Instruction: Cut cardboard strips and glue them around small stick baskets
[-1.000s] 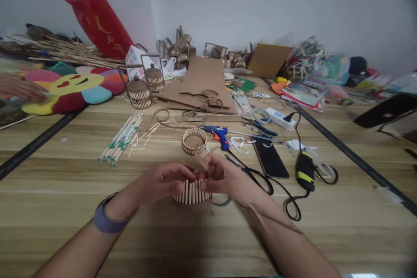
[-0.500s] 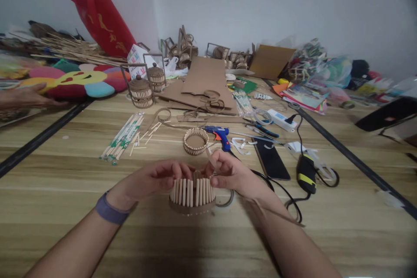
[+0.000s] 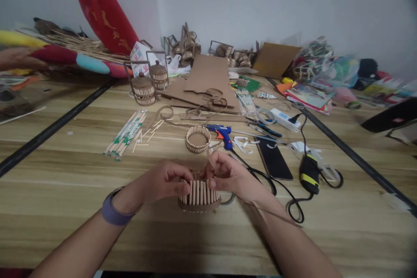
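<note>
Several fingertips of the left hand (image 3: pixel 167 182) and the right hand (image 3: pixel 228 176) are hidden behind the stick ring (image 3: pixel 201 193), which is held on the near side of the glue gun (image 3: pixel 224 134). Its upright sticks are pinched in each grip, thumb in front. Left of the glue gun a smaller ring (image 3: pixel 197 149) is seen; right of it, a phone (image 3: pixel 275 156) is laid.

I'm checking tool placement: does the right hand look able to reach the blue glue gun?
Probably yes: the glue gun lies just beyond the right hand, nothing tall between, though that hand holds the stick ring.
</note>
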A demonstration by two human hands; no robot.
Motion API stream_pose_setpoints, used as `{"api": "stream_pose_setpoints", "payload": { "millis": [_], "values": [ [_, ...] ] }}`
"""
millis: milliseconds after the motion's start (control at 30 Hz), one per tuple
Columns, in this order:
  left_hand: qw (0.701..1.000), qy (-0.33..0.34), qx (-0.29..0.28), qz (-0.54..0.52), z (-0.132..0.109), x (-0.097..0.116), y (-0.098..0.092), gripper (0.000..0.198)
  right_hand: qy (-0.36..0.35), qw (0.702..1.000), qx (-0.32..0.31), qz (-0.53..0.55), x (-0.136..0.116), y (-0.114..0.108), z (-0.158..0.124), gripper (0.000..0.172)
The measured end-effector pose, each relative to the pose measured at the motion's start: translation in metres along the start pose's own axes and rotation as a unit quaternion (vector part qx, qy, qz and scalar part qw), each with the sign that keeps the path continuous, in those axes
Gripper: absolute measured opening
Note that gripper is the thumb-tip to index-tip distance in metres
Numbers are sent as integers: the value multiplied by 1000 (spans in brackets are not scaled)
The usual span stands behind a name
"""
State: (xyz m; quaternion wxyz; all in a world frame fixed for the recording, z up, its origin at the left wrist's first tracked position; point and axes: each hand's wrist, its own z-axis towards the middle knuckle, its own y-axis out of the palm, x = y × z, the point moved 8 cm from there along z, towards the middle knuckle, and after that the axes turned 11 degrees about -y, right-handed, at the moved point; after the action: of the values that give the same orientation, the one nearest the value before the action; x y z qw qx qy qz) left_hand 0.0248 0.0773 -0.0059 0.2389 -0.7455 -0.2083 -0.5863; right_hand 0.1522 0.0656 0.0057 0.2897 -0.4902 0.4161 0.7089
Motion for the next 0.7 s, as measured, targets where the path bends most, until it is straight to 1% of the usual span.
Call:
{"api": "stream_pose_setpoints", "payload": {
  "millis": [67, 133, 200, 267, 333, 400, 467, 533, 600, 700],
  "values": [
    [1000, -11, 1, -22, -1, 0, -1, 58, 2, 1000, -7, 9, 2, 2, 0, 46],
    [999, -29, 4, -22, -2, 0, -2, 56, 4, 1000, -11, 8, 3, 3, 1, 47],
    [999, -52, 11, -6, -3, -1, -2, 52, 3, 1000, -2, -25, 0, 1, 2, 46],
    [997, -71, 26, 17, -3, 1, -4, 49, -7, 996, 32, -89, -7, -8, 4, 47],
    [995, -86, 38, 40, -3, 2, -5, 46, -20, 985, 83, -153, -17, -21, 3, 50],
    [993, -97, 41, 57, -2, 2, -5, 45, -14, 976, 113, -183, -24, -31, 1, 52],
    [991, -105, 46, 66, -2, 1, -6, 48, 19, 976, 97, -195, -25, -34, -2, 53],
    [990, -113, 57, 65, -1, -1, -7, 55, 79, 973, 45, -211, -20, -30, -6, 53],
    [987, -127, 76, 60, -1, -4, -10, 62, 138, 963, -2, -232, -15, -25, -12, 54],
    [981, -148, 110, 63, -4, -6, -13, 71, 186, 950, -24, -248, -11, -22, -19, 52]
  ]
}}
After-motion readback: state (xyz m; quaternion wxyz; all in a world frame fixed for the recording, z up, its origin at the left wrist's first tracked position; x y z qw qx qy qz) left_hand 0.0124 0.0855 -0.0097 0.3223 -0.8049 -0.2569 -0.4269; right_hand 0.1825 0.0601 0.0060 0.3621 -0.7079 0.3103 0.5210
